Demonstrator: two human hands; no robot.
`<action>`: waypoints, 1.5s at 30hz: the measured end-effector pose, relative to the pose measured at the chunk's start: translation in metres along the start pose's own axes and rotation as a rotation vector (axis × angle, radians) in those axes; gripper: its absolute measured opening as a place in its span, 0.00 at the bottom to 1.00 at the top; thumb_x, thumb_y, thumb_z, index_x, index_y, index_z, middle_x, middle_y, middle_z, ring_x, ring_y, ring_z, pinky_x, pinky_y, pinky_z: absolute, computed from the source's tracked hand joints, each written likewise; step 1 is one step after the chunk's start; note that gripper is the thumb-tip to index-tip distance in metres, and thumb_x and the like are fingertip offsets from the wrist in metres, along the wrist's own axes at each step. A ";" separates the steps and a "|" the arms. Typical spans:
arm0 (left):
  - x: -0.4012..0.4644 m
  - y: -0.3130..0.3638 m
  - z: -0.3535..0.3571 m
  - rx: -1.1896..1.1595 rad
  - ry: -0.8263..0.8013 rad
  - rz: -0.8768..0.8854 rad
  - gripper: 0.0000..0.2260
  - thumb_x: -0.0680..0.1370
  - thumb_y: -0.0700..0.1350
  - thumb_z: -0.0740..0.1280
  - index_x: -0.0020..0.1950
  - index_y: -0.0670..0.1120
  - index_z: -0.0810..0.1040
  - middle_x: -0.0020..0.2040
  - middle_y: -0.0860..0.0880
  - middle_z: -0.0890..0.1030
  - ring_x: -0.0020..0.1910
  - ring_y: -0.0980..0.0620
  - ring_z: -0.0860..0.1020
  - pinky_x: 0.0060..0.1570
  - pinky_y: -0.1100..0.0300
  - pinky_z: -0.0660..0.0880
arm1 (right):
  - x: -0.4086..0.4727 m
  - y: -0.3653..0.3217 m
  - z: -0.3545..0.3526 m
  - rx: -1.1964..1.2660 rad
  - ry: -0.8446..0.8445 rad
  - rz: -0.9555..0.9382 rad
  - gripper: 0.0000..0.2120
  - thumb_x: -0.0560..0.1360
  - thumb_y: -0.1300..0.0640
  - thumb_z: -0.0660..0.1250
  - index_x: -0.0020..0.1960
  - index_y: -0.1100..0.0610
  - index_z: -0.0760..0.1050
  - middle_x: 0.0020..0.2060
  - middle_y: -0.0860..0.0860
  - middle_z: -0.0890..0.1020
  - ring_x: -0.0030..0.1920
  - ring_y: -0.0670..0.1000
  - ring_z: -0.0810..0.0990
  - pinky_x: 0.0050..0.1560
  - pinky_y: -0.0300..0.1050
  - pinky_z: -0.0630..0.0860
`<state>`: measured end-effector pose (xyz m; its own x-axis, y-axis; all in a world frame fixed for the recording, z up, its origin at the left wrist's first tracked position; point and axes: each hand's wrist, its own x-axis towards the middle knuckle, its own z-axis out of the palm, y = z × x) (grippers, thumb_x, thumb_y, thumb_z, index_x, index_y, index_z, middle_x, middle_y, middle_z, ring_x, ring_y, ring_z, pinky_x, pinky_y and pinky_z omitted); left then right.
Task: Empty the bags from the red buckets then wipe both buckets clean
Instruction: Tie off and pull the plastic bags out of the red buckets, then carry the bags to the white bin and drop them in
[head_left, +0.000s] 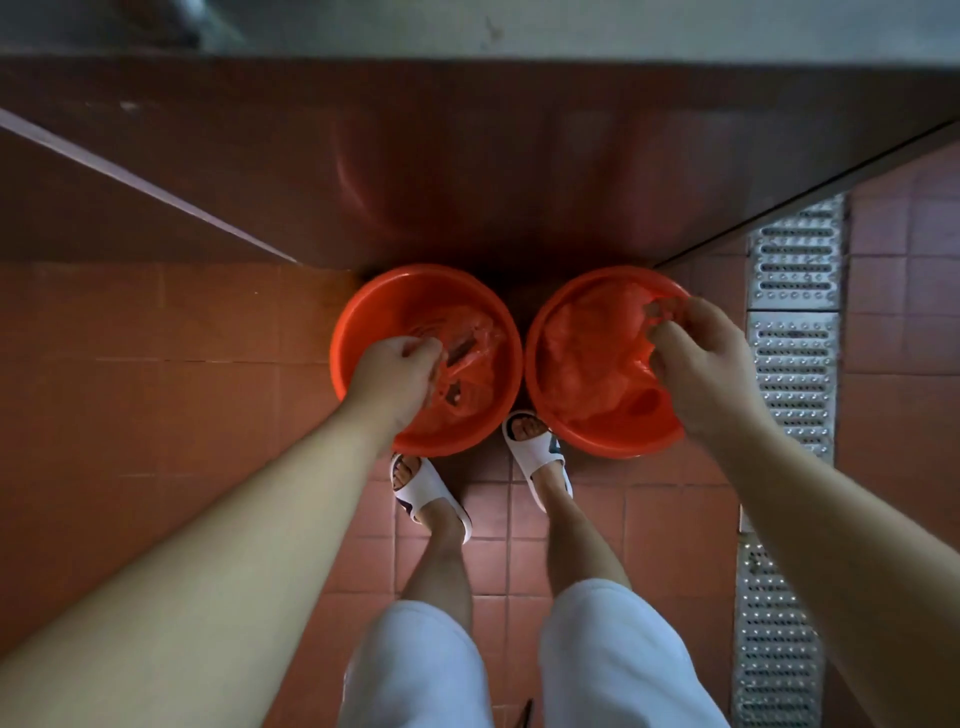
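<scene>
Two red buckets stand side by side on the tiled floor against a metal cabinet front. The left bucket (363, 306) holds a red plastic bag (475, 358) with something dark inside. My left hand (397, 376) grips that bag's gathered top inside the bucket. The right bucket (613, 441) holds a crumpled red plastic bag (587, 343). My right hand (701, 364) pinches this bag's edge at the bucket's right rim, fingers curled round the plastic.
My feet in white slippers (431, 488) stand just behind the buckets. A perforated metal drain grate (792, 322) runs along the floor on the right. The steel cabinet front (467, 166) rises directly behind the buckets. Red floor tiles (182, 364) spread left.
</scene>
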<state>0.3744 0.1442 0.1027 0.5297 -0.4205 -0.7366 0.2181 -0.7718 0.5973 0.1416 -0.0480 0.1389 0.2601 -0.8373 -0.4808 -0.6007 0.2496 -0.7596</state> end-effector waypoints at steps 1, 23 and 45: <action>-0.013 0.010 -0.004 0.001 -0.011 0.014 0.15 0.82 0.51 0.66 0.38 0.46 0.81 0.28 0.49 0.78 0.26 0.49 0.74 0.35 0.56 0.69 | -0.011 -0.018 0.001 -0.036 0.005 -0.028 0.11 0.70 0.50 0.65 0.45 0.58 0.76 0.27 0.48 0.72 0.31 0.51 0.71 0.34 0.54 0.69; -0.261 0.177 -0.101 -0.750 0.003 -0.192 0.15 0.85 0.49 0.66 0.42 0.43 0.80 0.36 0.46 0.86 0.33 0.51 0.83 0.34 0.62 0.77 | -0.245 -0.275 0.037 -0.696 -0.663 -0.640 0.26 0.75 0.56 0.63 0.71 0.63 0.68 0.66 0.59 0.74 0.66 0.58 0.72 0.67 0.44 0.64; -0.437 0.042 -0.255 0.366 0.723 -0.091 0.21 0.87 0.55 0.54 0.36 0.49 0.69 0.51 0.41 0.85 0.52 0.38 0.82 0.47 0.53 0.70 | -0.338 -0.365 0.097 -1.298 -0.806 -1.235 0.13 0.77 0.47 0.59 0.56 0.51 0.78 0.51 0.52 0.83 0.51 0.59 0.82 0.49 0.48 0.79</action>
<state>0.3611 0.4175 0.5307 0.9482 -0.0337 -0.3159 0.0702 -0.9476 0.3116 0.3466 0.1910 0.5360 0.9017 0.2280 -0.3673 0.1477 -0.9610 -0.2340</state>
